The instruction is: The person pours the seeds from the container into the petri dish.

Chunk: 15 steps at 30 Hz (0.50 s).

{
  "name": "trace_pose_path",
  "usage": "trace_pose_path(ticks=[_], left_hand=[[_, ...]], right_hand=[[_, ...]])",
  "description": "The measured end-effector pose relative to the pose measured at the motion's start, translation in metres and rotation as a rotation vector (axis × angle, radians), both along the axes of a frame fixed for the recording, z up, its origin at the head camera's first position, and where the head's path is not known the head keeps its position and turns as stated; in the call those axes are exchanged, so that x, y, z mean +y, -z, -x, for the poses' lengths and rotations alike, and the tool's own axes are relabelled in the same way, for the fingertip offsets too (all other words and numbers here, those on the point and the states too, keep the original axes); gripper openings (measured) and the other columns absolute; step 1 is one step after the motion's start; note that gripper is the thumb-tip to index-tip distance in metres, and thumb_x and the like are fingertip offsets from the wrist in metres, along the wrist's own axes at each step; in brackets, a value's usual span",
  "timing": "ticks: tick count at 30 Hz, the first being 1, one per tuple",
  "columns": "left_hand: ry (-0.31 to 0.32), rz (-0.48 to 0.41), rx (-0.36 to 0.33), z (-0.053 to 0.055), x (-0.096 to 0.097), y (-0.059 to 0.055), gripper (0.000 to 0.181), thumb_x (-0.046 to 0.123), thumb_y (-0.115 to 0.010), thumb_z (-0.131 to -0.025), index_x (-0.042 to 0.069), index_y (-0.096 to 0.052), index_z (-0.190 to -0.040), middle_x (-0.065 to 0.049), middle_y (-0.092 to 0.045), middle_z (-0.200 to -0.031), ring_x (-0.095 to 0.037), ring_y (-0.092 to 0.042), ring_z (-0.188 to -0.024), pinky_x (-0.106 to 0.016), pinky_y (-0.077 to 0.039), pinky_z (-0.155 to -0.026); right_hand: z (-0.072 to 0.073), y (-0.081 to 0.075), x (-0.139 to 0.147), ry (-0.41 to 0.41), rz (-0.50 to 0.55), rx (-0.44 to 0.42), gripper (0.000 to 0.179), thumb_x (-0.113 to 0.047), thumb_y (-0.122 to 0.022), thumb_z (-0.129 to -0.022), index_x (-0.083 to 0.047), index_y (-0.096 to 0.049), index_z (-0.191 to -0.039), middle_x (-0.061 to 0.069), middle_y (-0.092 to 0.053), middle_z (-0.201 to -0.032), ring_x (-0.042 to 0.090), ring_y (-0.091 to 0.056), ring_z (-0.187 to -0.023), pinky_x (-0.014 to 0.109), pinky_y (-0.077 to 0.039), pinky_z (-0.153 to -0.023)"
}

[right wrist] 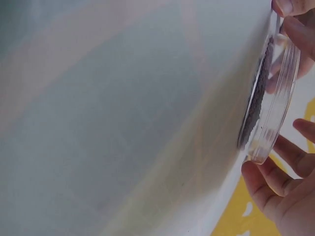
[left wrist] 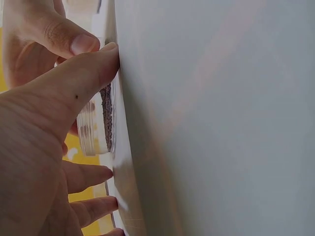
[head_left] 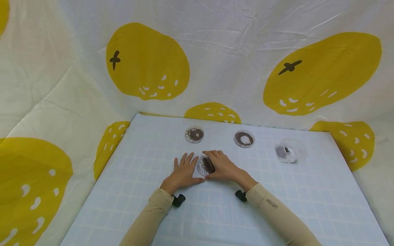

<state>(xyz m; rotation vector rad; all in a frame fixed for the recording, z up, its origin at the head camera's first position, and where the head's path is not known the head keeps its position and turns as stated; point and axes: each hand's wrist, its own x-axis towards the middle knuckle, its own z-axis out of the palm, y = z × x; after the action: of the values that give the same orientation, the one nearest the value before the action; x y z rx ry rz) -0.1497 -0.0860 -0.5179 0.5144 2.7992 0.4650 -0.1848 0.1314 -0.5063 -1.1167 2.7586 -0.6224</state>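
In front of me a clear round petri dish (head_left: 205,165) lies on the table, holding dark brown crumbly material and white bits. My right hand (head_left: 223,166) grips it from the right, with the fingers round its far side and the thumb at its near edge. To its left my left hand (head_left: 184,172) is spread out, fingers apart on the tablecloth, the thumb stretched toward the dish's near edge. The left wrist view shows the left thumb (left wrist: 93,71) close beside the right thumb, partly covering the dish (left wrist: 96,125). Seen side-on, the dark layer (right wrist: 258,93) sits low within the clear wall.
Two similar dishes stand farther back: one with brown and pale bits (head_left: 194,134), another with a white patch (head_left: 244,138) at its centre. At the right is a clear plastic tub (head_left: 300,149) with grey and white things in it. A patterned curtain (head_left: 215,82) hangs behind the table.
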Motion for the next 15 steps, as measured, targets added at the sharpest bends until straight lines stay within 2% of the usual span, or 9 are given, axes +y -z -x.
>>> trace_pose_path(ticks=[5,9,15], left_hand=[[0.014,-0.003,0.010,0.002,-0.001,0.001,0.096,0.061,-0.068,-0.087,0.008,-0.030,-0.157,-0.017,-0.017,-0.164,-0.041,-0.008,-0.150,-0.069,-0.006,-0.112],[0.030,-0.001,0.059,0.003,-0.004,0.001,0.092,0.056,-0.071,-0.087,0.003,-0.036,-0.153,-0.020,-0.026,-0.160,-0.044,-0.017,-0.147,-0.063,-0.014,-0.115],[0.033,0.001,0.111,-0.005,-0.011,-0.003,0.080,0.051,-0.070,-0.091,0.000,-0.045,-0.147,-0.021,-0.039,-0.152,-0.041,-0.032,-0.142,-0.055,-0.025,-0.115]], right_hand=[[0.000,0.001,0.001,-0.002,-0.009,0.009,0.098,-0.042,-0.088,-0.076,-0.005,-0.038,-0.151,0.017,-0.047,-0.143,0.037,-0.043,-0.130,0.055,-0.038,-0.106],[-0.003,0.000,0.002,0.008,-0.002,0.000,0.096,-0.043,-0.086,-0.078,-0.004,-0.038,-0.151,0.019,-0.045,-0.144,0.039,-0.041,-0.131,0.057,-0.037,-0.106],[-0.016,-0.006,0.015,0.112,0.084,-0.083,0.086,-0.037,-0.082,-0.084,-0.004,-0.039,-0.151,0.020,-0.045,-0.144,0.039,-0.041,-0.132,0.057,-0.037,-0.106]])
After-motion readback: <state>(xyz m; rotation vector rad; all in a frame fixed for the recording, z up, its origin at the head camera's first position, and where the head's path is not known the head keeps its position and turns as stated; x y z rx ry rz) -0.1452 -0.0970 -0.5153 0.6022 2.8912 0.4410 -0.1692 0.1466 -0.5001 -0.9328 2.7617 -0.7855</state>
